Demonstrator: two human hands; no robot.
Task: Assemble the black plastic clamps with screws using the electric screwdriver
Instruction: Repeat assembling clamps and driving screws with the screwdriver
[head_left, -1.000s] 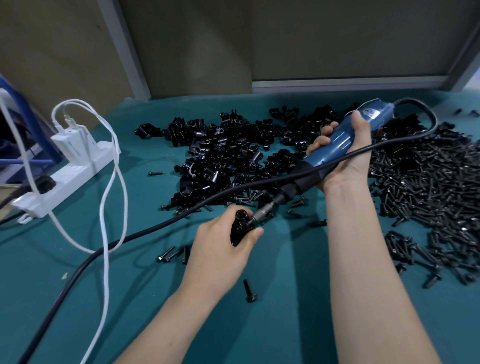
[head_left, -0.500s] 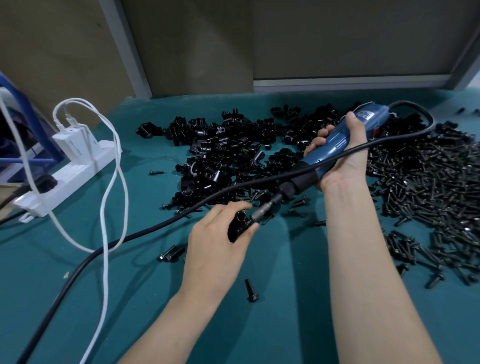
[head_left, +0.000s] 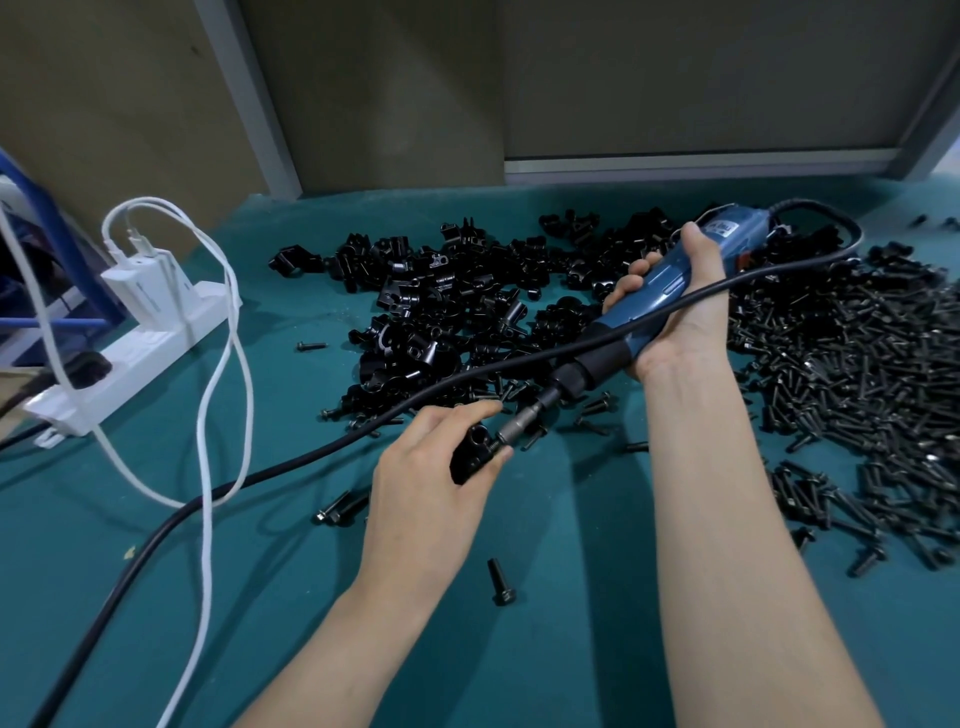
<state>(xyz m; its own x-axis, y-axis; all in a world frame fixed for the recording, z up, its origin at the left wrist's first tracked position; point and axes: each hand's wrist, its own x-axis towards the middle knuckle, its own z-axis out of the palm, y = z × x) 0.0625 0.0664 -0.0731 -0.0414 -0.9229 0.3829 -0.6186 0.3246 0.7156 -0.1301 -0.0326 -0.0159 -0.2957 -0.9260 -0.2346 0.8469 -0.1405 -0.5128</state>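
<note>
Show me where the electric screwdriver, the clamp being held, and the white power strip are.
electric screwdriver (head_left: 657, 286), head view, on its blue body.
black plastic clamp (head_left: 467, 461), head view, on its black side below the hole.
white power strip (head_left: 156, 349), head view, on its top face.

One wide-angle camera, worn on the head, looks forward and down from close above the teal fabric-topped table (head_left: 571, 649), whose far edge meets the beige panel wall (head_left: 363, 78) near the frame's top.
</note>
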